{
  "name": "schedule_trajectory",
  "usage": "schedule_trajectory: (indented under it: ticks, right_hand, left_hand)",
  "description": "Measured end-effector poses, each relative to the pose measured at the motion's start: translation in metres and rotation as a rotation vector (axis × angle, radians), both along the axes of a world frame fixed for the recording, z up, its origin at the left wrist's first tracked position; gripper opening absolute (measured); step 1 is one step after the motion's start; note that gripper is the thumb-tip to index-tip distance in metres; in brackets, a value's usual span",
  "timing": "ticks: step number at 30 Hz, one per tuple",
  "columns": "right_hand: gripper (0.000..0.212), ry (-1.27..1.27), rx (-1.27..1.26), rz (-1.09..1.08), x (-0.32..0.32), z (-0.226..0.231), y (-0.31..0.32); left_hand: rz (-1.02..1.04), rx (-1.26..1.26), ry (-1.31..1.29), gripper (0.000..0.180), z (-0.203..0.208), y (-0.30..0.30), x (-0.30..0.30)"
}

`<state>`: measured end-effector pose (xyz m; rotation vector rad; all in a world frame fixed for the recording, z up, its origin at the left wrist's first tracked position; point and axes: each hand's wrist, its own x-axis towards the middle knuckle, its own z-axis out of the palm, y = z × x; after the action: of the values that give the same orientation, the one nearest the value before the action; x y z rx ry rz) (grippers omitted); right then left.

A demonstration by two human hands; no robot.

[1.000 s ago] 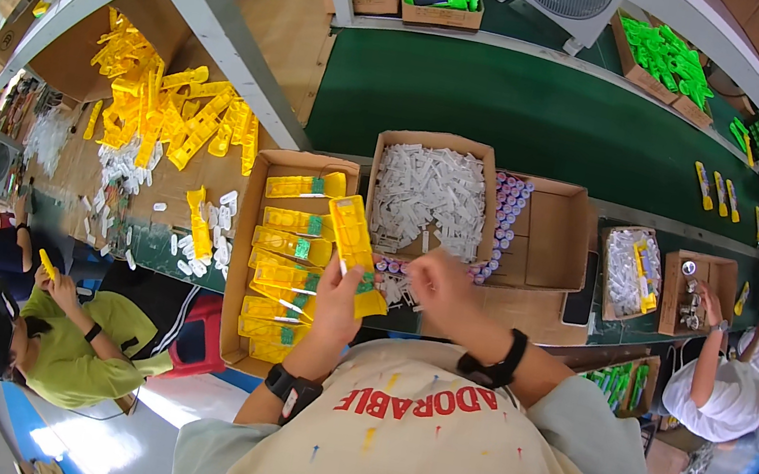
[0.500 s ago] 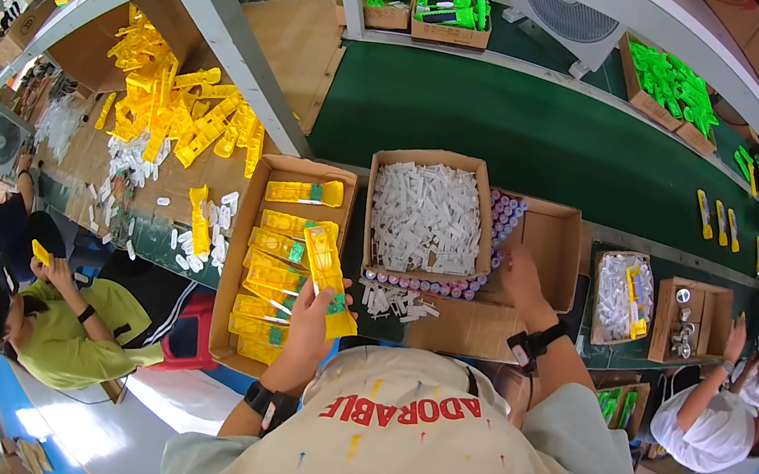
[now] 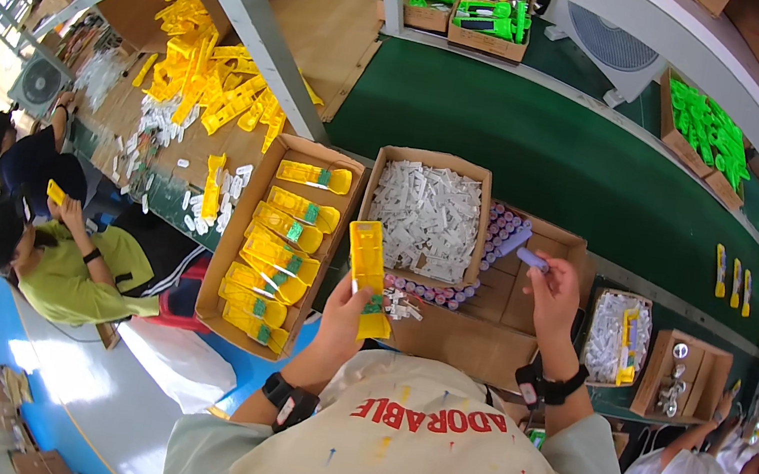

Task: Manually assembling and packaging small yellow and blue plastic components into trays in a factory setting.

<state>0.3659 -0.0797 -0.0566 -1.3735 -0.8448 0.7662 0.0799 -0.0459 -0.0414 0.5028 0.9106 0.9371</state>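
My left hand (image 3: pixel 342 320) is closed around the lower part of a yellow plastic housing (image 3: pixel 366 257), a long hollow shell with a bit of green near its lower end. To the right, my right hand (image 3: pixel 555 296) pinches a purple cylindrical battery (image 3: pixel 531 258) between thumb and fingers. That hand is over an open cardboard box (image 3: pixel 522 349) where several more batteries (image 3: pixel 502 230) stand packed at the left side. A smaller carton of white plastic pieces (image 3: pixel 430 210) sits on or in that box's left part. Left of it, a long carton (image 3: pixel 324 273) holds a column of yellow housings (image 3: pixel 280 255) with green parts.
Loose yellow shells (image 3: pixel 211 70) and white pieces heap on the left table. At right stand a box of white parts (image 3: pixel 617 330) and one with metal pieces (image 3: pixel 680 376). A grey shelf post (image 3: pixel 245 20) rises ahead. Co-workers (image 3: pixel 89 272) sit at both sides.
My right hand has come back from the battery rows and now holds a battery in view. The yellow housing in my left hand is more upright. The whole view has shifted and turned slightly.
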Motion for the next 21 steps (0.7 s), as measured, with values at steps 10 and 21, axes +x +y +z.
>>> schedule_trajectory:
  ticks: [10,21]
  right_hand:
    - [0.027,0.055,0.172,0.300,-0.044,0.045,-0.015]
    - [0.026,-0.926,0.657,0.436,-0.117,0.076,-0.004]
  left_hand:
    - [-0.056,0.045,-0.021,0.031,0.005,-0.020,0.052]
    - [-0.125,0.258,0.086,0.044,0.022,-0.024,0.018]
